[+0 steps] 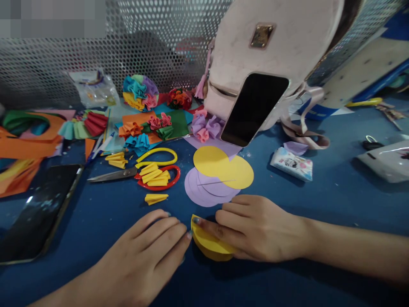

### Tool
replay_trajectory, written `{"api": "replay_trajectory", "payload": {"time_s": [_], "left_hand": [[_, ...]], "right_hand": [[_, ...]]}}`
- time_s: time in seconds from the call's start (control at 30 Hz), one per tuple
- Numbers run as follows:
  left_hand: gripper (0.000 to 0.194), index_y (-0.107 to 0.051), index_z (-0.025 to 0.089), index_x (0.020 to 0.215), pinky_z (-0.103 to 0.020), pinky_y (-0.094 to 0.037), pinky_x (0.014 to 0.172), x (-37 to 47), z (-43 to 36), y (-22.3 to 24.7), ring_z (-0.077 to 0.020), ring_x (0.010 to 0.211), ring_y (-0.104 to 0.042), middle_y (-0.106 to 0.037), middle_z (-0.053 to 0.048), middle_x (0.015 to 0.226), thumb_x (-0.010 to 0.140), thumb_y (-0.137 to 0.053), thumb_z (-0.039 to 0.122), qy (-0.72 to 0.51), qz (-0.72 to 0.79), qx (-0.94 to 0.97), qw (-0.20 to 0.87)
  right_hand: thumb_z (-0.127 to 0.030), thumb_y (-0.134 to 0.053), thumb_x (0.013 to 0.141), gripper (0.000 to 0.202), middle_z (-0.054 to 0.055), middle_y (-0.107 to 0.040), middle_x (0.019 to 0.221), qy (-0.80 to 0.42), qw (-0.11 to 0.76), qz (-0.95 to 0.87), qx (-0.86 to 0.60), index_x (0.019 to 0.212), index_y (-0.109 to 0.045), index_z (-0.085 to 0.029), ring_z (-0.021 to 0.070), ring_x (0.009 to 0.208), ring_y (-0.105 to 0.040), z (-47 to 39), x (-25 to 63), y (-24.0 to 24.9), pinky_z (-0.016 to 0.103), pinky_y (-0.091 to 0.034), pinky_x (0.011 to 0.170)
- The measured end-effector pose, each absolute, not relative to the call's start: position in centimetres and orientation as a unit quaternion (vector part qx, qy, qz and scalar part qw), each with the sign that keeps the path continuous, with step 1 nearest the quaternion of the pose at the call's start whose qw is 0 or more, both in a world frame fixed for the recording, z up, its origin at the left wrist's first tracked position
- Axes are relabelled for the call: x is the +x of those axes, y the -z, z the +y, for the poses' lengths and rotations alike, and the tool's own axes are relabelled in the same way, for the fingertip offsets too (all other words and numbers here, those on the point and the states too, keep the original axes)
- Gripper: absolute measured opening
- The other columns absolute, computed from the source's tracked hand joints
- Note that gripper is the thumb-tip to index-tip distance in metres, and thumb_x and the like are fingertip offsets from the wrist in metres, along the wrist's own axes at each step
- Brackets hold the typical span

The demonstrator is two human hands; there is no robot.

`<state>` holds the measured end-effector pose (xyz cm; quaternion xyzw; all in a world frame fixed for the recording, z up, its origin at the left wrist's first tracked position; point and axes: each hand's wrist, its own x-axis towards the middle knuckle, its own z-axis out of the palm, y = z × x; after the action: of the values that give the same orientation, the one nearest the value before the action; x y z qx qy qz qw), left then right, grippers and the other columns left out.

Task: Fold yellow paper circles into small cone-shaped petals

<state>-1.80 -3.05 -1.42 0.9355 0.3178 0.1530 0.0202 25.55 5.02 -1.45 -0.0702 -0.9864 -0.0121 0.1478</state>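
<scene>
A yellow paper circle (211, 243), folded over on itself, lies on the table before me. My right hand (252, 226) holds it at its right side, the index finger stretched along it to the left corner. Beside that corner rests my left hand (153, 247), fingers extended and a fingertip at the paper's edge. Just beyond are flat yellow paper circles (211, 160) and lilac paper circles (204, 199), with a needle (214, 182) across them. Pleated yellow paper pieces (155, 175) lie on and around the scissors (128, 173).
A dark phone (41, 213) lies at the left; another phone (255, 108) leans on a pale pink backpack (275, 42). Ruffled paper flowers (140, 91) and orange paper scraps (28, 145) fill the back left. A tissue pack (292, 164) sits to the right.
</scene>
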Motion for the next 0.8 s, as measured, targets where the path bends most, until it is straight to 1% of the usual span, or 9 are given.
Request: {"api": "replay_trajectory", "payload": {"time_s": [0.07,0.23,0.33,0.43,0.63,0.8], "left_hand": [[0.031,-0.07,0.017,0.116,-0.038,-0.027,0.117,-1.8,-3.1,1.4,-0.0198,0.108,-0.059,-0.072,-0.003,0.114,0.1,-0.044,0.009,-0.159,0.315,0.936,0.021],[0.03,-0.07,0.016,0.116,-0.038,-0.025,0.119,-1.9,-3.1,1.5,-0.0201,0.109,-0.058,-0.071,-0.004,0.115,0.101,-0.044,0.01,-0.157,0.31,0.938,0.017],[0.03,-0.07,0.016,0.116,-0.038,-0.024,0.12,-1.9,-3.1,1.6,-0.02,0.11,-0.057,-0.07,-0.004,0.115,0.102,-0.045,0.011,-0.151,0.306,0.94,0.014],[0.026,-0.07,0.016,0.117,-0.038,-0.025,0.119,-2.0,-3.1,1.6,-0.0196,0.111,-0.057,-0.07,-0.003,0.116,0.101,-0.049,0.013,-0.147,0.304,0.941,0.007],[0.027,-0.069,0.015,0.118,-0.038,-0.027,0.119,-1.9,-3.0,1.5,-0.0194,0.111,-0.058,-0.069,-0.004,0.116,0.1,-0.049,0.012,-0.149,0.299,0.943,0.0],[0.027,-0.07,0.015,0.116,-0.039,-0.03,0.116,-1.9,-2.9,1.5,-0.0196,0.109,-0.059,-0.07,-0.004,0.114,0.099,-0.049,0.011,-0.154,0.298,0.942,-0.004]], "right_hand": [[-0.025,-0.038,0.106,0.032,0.001,-0.057,0.072,0.017,0.154,-0.985,-0.073,0.107,-0.068,-0.014,0.0139,0.063,-0.05,4.9,25.4,1.3,0.031,-0.034,0.055],[-0.021,-0.043,0.104,0.028,0.0,-0.055,0.071,0.032,0.168,-0.982,-0.082,0.09,-0.067,-0.016,0.0137,0.062,-0.047,4.5,25.1,1.2,0.032,-0.03,0.056],[-0.02,-0.047,0.103,0.025,0.0,-0.055,0.071,0.03,0.176,-0.98,-0.083,0.086,-0.066,-0.016,0.0136,0.062,-0.046,4.2,25.0,1.2,0.032,-0.028,0.056],[-0.02,-0.05,0.101,0.022,0.0,-0.055,0.073,0.031,0.175,-0.981,-0.083,0.086,-0.065,-0.015,0.014,0.063,-0.046,4.1,25.0,1.3,0.032,-0.027,0.057],[-0.021,-0.053,0.099,0.014,0.0,-0.055,0.074,0.037,0.155,-0.984,-0.08,0.096,-0.065,-0.014,0.014,0.066,-0.046,3.8,25.2,1.4,0.032,-0.026,0.059],[-0.02,-0.052,0.099,0.016,0.0,-0.056,0.075,0.027,0.157,-0.984,-0.082,0.09,-0.064,-0.015,0.0145,0.065,-0.046,3.8,25.0,1.5,0.033,-0.026,0.058]]}}
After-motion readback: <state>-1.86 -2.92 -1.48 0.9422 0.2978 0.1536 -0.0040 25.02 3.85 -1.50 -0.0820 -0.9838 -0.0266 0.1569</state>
